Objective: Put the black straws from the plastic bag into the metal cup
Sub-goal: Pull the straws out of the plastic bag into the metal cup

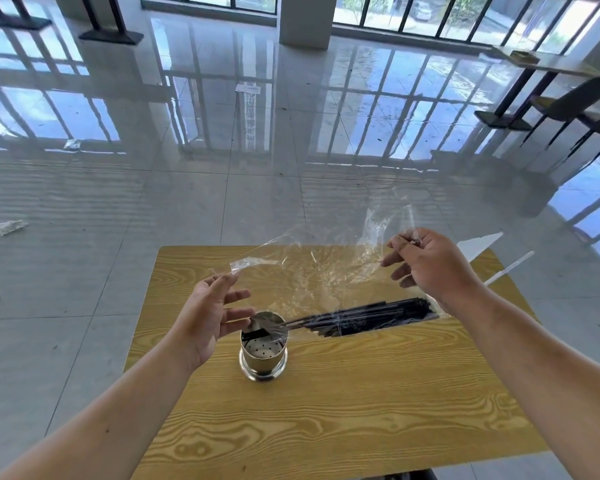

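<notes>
A shiny metal cup (pixel 263 358) with a perforated bottom stands upright near the middle of the wooden table (pixel 326 410). A clear plastic bag (pixel 312 271) is stretched in the air above it. My left hand (pixel 210 317) pinches the bag's left corner just left of the cup. Raised at the right, my right hand (pixel 426 263) grips the bag's other end. Several black straws (pixel 368 315) lie in the bottom of the bag, slanting down to the left, their tips over the cup's rim. A dark straw end shows inside the cup.
The table stands on a glossy tiled floor (pixel 153 202) with crumpled paper scraps (pixel 9 226) at the left. Two white wrapped items (pixel 510 268) lie at the table's far right corner. Dark chairs and another table (pixel 551 98) stand far right.
</notes>
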{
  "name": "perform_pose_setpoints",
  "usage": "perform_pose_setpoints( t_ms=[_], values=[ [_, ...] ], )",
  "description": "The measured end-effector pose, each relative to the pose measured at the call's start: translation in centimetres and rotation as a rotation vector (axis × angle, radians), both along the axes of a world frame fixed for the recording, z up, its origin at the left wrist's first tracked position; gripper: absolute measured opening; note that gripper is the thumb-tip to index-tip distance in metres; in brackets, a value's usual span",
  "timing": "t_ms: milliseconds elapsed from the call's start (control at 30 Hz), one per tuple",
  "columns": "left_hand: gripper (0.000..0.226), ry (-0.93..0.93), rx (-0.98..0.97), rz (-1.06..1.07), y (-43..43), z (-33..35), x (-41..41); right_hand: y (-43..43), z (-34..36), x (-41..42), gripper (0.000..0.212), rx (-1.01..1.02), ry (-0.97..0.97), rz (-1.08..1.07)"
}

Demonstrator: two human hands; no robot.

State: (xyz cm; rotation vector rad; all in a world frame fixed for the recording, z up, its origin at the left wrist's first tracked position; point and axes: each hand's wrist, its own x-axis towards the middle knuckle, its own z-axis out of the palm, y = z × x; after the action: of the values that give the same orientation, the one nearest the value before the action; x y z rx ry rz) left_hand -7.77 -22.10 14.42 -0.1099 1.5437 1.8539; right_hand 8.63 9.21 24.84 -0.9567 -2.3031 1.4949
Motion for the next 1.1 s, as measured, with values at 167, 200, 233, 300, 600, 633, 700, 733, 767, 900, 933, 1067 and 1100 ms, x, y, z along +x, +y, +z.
perform_pose_setpoints(
  t_ms=[167, 200, 233, 300, 600, 633, 700, 733, 767, 900, 933, 1067, 1100],
  values=[
    [0.038, 0.002, 0.001, 0.01, -0.3, -0.3, -0.2, -0.4, 0.8, -1.1, 0.014, 0.01, -0.003, 0.027],
    [0.037, 0.001, 0.001, 0.015, -0.4, -0.3, -0.3, -0.5, 1.0, -1.3, 0.014, 0.011, -0.008, 0.033],
    [0.037, 0.0, 0.002, 0.02, -0.5, -0.4, -0.3, -0.6, 1.1, -1.5, 0.014, 0.012, -0.012, 0.039],
    [0.037, -0.002, -0.002, 0.028, -0.7, -0.5, -0.4, -0.9, 1.4, -1.8, 0.014, 0.021, -0.022, 0.053],
    [0.038, -0.017, -0.01, 0.059, -1.3, -1.2, -0.5, -1.6, 2.5, -3.0, 0.015, 0.043, -0.052, 0.1],
    [0.035, -0.017, -0.011, 0.063, -1.3, -1.3, -0.6, -1.7, 2.7, -3.1, 0.015, 0.049, -0.054, 0.103],
    [0.03, -0.018, -0.016, 0.076, -1.3, -1.3, -0.6, -1.9, 3.0, -3.5, 0.014, 0.058, -0.056, 0.11],
    [0.027, -0.017, -0.02, 0.083, -1.3, -1.4, -0.6, -2.1, 3.2, -3.6, 0.014, 0.063, -0.058, 0.114],
    [0.024, -0.015, -0.026, 0.09, -1.3, -1.4, -0.6, -2.3, 3.4, -3.8, 0.013, 0.066, -0.059, 0.118],
    [0.02, -0.007, -0.059, 0.122, -1.3, -1.7, -0.8, -3.3, 4.3, -4.9, 0.013, 0.071, -0.064, 0.136],
    [0.023, -0.007, -0.07, 0.127, -1.4, -1.7, -0.8, -3.7, 4.6, -5.3, 0.013, 0.079, -0.068, 0.14],
    [0.031, -0.012, -0.099, 0.149, -1.7, -2.0, -1.2, -4.8, 5.1, -6.5, 0.015, 0.141, -0.076, 0.166],
    [0.032, -0.017, -0.105, 0.157, -1.8, -2.1, -1.2, -5.0, 5.2, -6.7, 0.015, 0.156, -0.082, 0.176]
  ],
)
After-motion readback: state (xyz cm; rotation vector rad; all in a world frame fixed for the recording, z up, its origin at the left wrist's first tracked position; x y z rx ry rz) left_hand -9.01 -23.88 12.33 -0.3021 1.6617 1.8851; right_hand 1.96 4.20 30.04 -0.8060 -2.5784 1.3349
